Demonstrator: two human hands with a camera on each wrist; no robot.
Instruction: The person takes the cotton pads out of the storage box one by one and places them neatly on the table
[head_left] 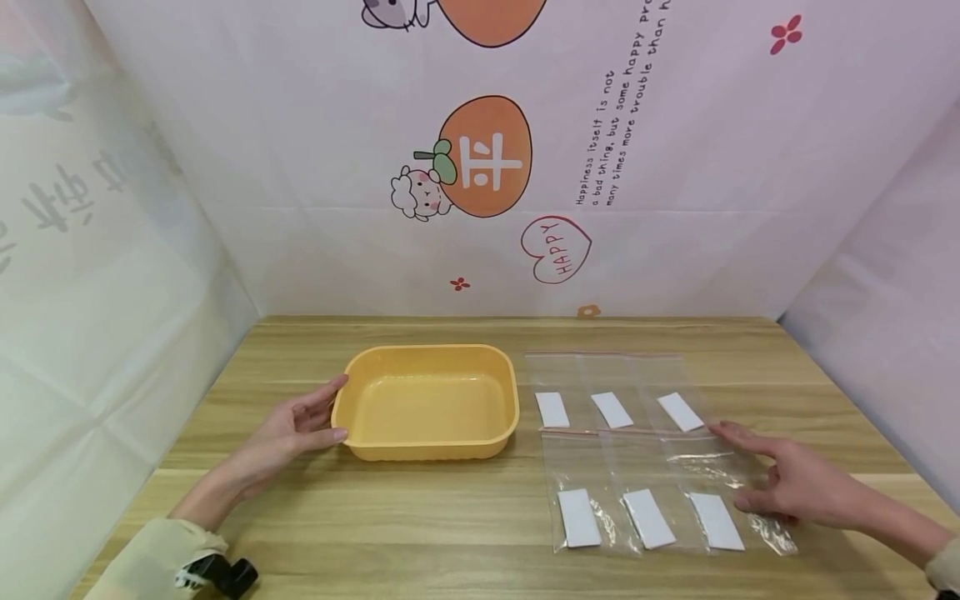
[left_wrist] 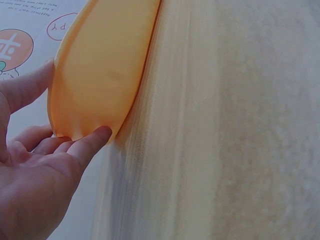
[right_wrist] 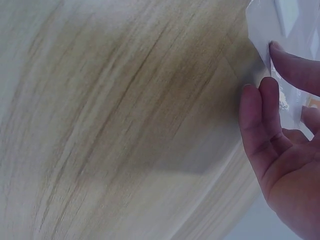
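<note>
A yellow plastic basin (head_left: 431,408) sits on the left half of the table. My left hand (head_left: 281,429) touches its left end with spread fingers; in the left wrist view, fingertips (left_wrist: 102,134) meet the basin's wall (left_wrist: 102,75). On the right lie several clear zip bags (head_left: 637,458), overlapping in two rows, each with a white rectangular piece (head_left: 579,517) in or under it; which, I cannot tell. Fingers of my right hand (head_left: 810,483) rest at the right edge of the bags, loosely bent. The right wrist view has that thumb (right_wrist: 295,70) against the plastic film.
The wood-grain table (head_left: 360,525) is bordered by a printed white cloth backdrop (head_left: 337,250) behind and cloth walls at both sides. A small black device (head_left: 221,575) is strapped at the left sleeve. The basin and bags stand close together.
</note>
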